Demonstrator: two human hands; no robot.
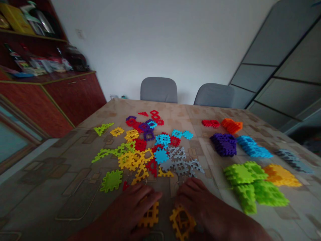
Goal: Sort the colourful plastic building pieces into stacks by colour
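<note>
**Stacked tiles:** right side of the table, grouped by colour: red stack (210, 123), orange stack (231, 125), purple stack (223, 144), blue stack (253, 147), grey stack (292, 160), green stacks (244, 184) and yellow stack (282, 175). Each group neatly piled, tiles overlapping.

**Loose tiles:** mixed heap of plastic waffle tiles (147, 150) at table centre: red, purple, blue, yellow, green and grey, still unsorted by colour. Considerable quantity remaining, more than in any single stack.

**Left hand (130, 204):** palm down, fingers lightly curved over a yellow waffle tile (149, 216), near the heap's front edge. Grip not determinable: fingers touching the tile, closure hidden.

**Right hand (198, 204):** palm down, fingers spread, directly above a yellow frame tile (182, 222). Contact apparent; grasp cannot be confirmed.

**Near the hands:** flat green tile (111, 180) and small red piece (125, 186) just beside the left hand — both outside the heap.

**Table surface:** beige patterned tablecloth (62, 187).

**Surroundings:** two grey chair backs (158, 90) beyond the far edge; red wooden cabinet (75, 97) at left; grey panelled cupboard front (283, 67) at right — all well apart from the hands.
</note>
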